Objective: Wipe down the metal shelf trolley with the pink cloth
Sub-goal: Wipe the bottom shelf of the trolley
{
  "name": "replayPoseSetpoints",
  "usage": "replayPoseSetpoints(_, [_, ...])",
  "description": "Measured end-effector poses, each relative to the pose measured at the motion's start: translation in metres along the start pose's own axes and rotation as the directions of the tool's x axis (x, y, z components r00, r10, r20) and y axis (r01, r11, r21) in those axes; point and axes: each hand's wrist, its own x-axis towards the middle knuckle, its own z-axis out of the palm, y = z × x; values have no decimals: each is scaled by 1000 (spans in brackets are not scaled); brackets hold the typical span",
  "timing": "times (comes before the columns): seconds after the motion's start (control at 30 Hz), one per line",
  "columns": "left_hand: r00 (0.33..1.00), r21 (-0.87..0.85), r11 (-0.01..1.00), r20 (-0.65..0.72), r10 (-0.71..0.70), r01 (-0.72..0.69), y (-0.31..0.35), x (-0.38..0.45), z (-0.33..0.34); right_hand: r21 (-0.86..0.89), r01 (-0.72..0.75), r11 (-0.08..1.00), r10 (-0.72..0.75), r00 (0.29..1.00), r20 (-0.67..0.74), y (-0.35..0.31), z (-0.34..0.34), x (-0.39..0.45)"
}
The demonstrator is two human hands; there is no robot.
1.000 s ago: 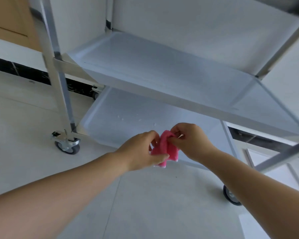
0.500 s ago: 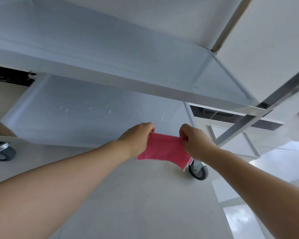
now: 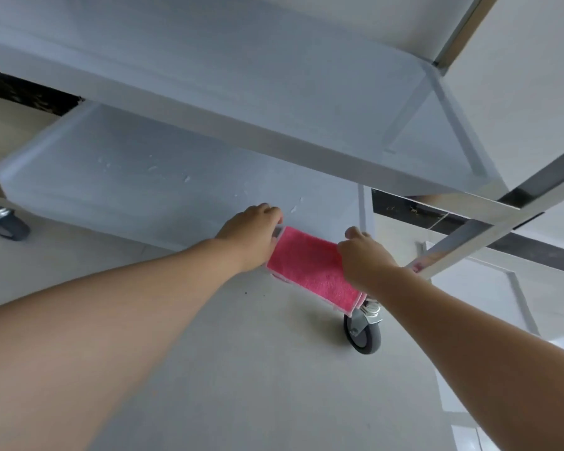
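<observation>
Both hands hold the pink cloth (image 3: 310, 266) stretched flat between them, at the front edge of the bottom shelf (image 3: 137, 187) of the metal trolley (image 3: 274, 138). The left hand (image 3: 251, 237) grips one end with curled fingers. The right hand (image 3: 363, 258) grips the other end the same way. A grey wheel (image 3: 362, 333) sits on the floor (image 3: 241, 385) just below the cloth. Small wet spots (image 3: 186, 179) dot the shelf.

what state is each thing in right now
pink cloth: folded flat, stretched between both hands
left hand: grips the cloth's left end
right hand: grips its right end
bottom shelf: small white flecks on it
front caster: on the floor
</observation>
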Motion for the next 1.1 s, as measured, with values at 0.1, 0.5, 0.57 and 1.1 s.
replayPoseSetpoints(0.1, [995, 94, 996, 97, -7, -2, -3, -19, -9, 3, 328, 945, -325, 939, -112, 1, 8, 2])
replayPoseSetpoints(0.5, [979, 227, 952, 33, 202, -204, -60, -44, -10, -72, 593, 802, -588, 805, 74, 10, 48, 12])
replayPoseSetpoints(0.57, [976, 176, 961, -11, 217, -212, -71, -43, -9, -37, 534, 844, -530, 844, 87, 7, 53, 3])
replayPoseSetpoints(1.1, [907, 65, 912, -100, 410, -405, -96, -39, 12, -35, 272, 962, -272, 962, -2, -14, 53, 1])
